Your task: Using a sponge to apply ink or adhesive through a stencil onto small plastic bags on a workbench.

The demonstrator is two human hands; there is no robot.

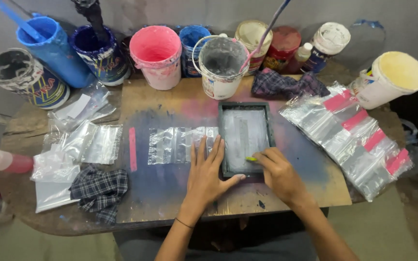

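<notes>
A pink bucket (pixel 156 55) stood beside a blue tub (pixel 49 46) and a white pail (pixel 222 65). Clear bags (pixel 347 133) carried pink strips. A dark checked cloth (pixel 100 191) lay near a dark green frame (pixel 246 137).

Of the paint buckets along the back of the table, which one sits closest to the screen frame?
The white bucket with grey paint inside and a stick leaning in it. It stands directly behind the dark screen frame, forward of the pink bucket and the others.
</notes>
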